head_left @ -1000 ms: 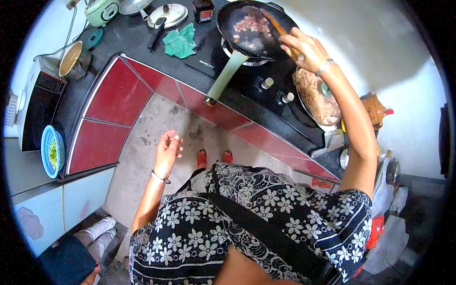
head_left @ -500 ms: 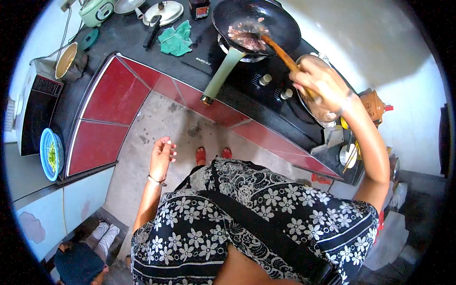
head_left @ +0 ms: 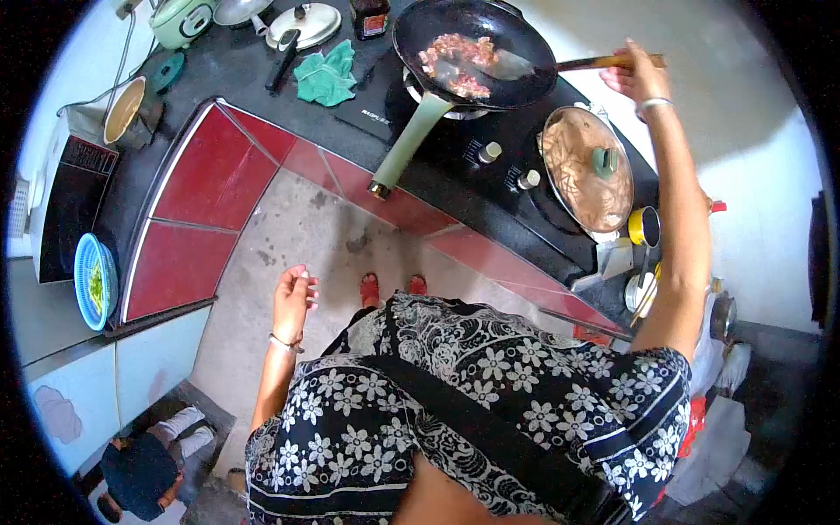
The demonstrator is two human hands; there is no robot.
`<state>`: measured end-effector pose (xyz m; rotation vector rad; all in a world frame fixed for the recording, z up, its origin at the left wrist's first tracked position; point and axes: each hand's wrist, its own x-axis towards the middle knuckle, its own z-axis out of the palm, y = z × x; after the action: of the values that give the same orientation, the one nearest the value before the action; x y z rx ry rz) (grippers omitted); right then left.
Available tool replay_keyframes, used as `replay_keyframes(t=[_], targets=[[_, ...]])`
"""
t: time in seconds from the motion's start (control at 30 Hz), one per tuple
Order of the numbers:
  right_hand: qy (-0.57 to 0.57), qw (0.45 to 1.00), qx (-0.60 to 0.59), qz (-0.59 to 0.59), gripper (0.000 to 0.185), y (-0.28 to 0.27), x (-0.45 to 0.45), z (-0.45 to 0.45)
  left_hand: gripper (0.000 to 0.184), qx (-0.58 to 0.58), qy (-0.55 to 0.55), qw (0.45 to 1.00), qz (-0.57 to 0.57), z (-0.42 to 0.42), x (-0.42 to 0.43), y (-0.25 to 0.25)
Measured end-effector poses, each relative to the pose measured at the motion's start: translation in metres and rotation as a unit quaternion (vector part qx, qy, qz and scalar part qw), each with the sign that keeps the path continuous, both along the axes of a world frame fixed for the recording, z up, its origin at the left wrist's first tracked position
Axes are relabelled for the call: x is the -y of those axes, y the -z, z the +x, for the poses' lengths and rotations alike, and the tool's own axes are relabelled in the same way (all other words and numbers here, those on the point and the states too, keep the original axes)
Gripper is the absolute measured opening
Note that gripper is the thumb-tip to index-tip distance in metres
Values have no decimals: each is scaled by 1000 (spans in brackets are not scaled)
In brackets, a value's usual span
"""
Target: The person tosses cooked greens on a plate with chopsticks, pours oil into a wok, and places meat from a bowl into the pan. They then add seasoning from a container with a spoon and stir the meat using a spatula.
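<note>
My right hand (head_left: 646, 80) grips the wooden handle of a spatula (head_left: 588, 63), out beyond the wok's right rim. The spatula's metal blade rests in the right part of a black wok (head_left: 535, 83), beside chopped pinkish meat (head_left: 477, 51). This wok sits on the stove with its green handle (head_left: 411, 144) pointing towards me. My left hand (head_left: 293, 299) hangs over the floor at my side, fingers loosely bent and apart, with nothing in it.
A covered pan (head_left: 586, 171) stands on the stove's right. Behind the green cloth (head_left: 325, 74) lies a white lid (head_left: 306, 24). At the left are a blue basket (head_left: 83, 293) with green vegetables and a microwave (head_left: 79, 197). Another person (head_left: 140, 472) sits low at the bottom left.
My right hand has moved up and right, swinging the spatula's handle nearly level. Its blade has shifted right in the wok, and the meat is spread differently. My left hand has barely moved.
</note>
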<state>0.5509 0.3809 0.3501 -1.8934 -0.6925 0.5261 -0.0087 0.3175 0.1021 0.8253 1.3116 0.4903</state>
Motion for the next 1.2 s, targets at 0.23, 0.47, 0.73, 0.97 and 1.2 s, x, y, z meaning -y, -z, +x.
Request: replay_keyframes(t=[0.23, 0.47, 0.73, 0.97, 1.2], targets=[[-238, 960, 135, 55, 27, 12, -15, -58, 24, -6, 8, 1000, 24, 5, -3, -5], [-251, 962, 101, 37, 32, 8, -22, -74, 24, -11, 22, 999, 30, 6, -1, 0], [-110, 966, 226, -58, 41, -65, -7, -76, 25, -12, 32, 999, 16, 4, -3, -2], [-28, 997, 56, -48, 46, -55, -44, -67, 27, 17, 25, 999, 16, 11, -5, -1], [-69, 990, 118, 16, 42, -37, -57, -77, 27, 10, 24, 1000, 17, 9, -5, -2]])
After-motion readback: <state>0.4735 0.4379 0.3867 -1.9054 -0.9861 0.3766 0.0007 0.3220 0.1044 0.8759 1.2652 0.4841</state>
